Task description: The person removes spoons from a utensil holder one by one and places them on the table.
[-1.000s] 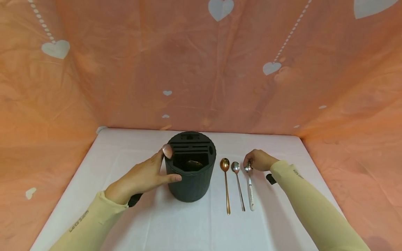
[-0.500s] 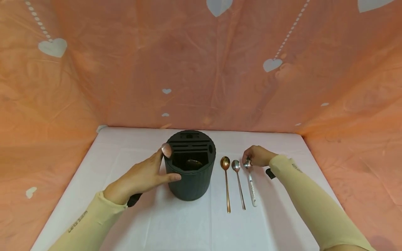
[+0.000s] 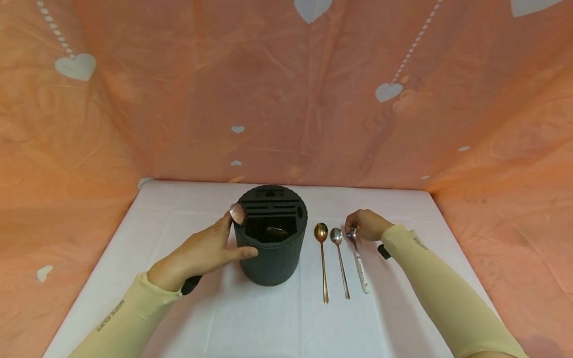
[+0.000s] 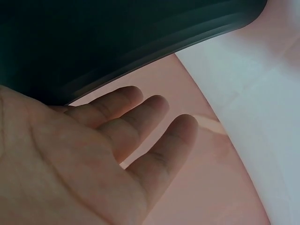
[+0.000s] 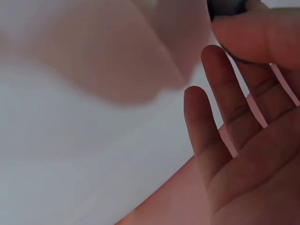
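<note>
A dark utensil holder (image 3: 270,261) with a slotted top stands at the middle of the table. My left hand (image 3: 203,256) rests against its left side, thumb at the front. In the left wrist view three fingers (image 4: 164,154) extend below the dark wall, holding nothing. A pinkish spoon bowl (image 3: 237,214) shows at the rim by the left fingertips; its handle is hidden. My right hand (image 3: 368,224) pinches the bowl end of a silver spoon with a white patterned handle (image 3: 360,271). In the right wrist view thumb and forefinger meet at the bowl (image 5: 228,7), other fingers loose.
Left of the white-handled spoon lie a silver spoon (image 3: 336,236) and a gold spoon (image 3: 321,233), side by side, bowls away from me. Another spoon bowl (image 3: 276,234) sits inside the holder's large opening. An orange cloth with hearts (image 3: 268,99) hangs behind the white table (image 3: 250,323).
The white-handled spoon's handle end has swung slightly right and away from me, with the right hand at its bowl. The left hand and holder stay in place.
</note>
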Available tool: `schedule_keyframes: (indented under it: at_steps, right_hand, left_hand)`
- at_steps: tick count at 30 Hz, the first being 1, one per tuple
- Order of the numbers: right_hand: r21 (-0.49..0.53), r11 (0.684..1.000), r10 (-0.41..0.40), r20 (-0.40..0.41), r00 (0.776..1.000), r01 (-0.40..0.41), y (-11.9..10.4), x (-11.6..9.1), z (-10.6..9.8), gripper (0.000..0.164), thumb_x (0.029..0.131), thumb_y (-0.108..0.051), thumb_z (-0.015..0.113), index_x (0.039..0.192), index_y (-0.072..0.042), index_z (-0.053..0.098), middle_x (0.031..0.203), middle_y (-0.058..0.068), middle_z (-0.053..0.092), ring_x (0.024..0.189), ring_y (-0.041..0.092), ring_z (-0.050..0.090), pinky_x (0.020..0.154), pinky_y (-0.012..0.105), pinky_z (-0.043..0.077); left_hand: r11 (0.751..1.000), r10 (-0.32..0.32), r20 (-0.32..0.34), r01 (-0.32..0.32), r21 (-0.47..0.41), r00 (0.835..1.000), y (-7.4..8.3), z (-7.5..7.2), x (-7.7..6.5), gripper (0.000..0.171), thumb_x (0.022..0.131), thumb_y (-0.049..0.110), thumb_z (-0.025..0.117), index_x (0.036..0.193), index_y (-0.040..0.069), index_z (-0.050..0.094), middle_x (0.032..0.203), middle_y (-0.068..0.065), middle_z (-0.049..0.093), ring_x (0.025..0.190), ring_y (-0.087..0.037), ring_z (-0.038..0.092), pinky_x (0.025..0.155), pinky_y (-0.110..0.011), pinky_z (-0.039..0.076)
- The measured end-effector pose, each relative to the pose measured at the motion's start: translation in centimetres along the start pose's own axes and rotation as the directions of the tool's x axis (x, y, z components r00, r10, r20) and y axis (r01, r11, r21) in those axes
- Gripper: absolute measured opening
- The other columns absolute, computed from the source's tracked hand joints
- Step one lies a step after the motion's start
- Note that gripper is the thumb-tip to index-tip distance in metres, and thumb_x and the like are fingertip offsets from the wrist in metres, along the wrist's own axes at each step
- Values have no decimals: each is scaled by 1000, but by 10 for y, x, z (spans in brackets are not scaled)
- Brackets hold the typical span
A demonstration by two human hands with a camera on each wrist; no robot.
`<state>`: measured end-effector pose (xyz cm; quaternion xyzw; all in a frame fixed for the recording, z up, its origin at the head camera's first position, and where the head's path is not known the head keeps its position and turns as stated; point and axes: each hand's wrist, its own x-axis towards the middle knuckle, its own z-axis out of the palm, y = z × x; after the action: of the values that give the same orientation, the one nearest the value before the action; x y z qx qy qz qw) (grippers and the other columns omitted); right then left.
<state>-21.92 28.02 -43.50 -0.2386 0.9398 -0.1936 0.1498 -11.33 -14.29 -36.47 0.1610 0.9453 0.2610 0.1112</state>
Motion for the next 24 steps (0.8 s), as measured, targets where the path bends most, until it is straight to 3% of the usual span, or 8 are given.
schedule_keyframes:
  at_steps: [12, 24]
  right_hand:
    - [-45, 999, 11, -18, 1000, -12, 10, -2, 10, 38, 75, 18, 52, 80, -14, 71, 78, -3, 64, 79, 22, 59, 74, 38, 48]
    - [-107, 993, 44, -79, 996, -52, 15, -2, 19, 41, 74, 18, 59, 83, -20, 72, 87, -7, 64, 81, 15, 59, 75, 39, 50]
  left_hand:
    - [1000, -3, 3, 3, -1, 1000, 0, 1, -1, 124, 80, 83, 53, 159, 3, 2, 161, -19, 22, 133, -40, 45, 98, -56, 41]
    - [1000, 6, -9, -6, -2, 1000, 0, 1, 0, 121, 79, 83, 54, 159, 8, 6, 159, -18, 26, 128, -40, 50, 94, -56, 43]
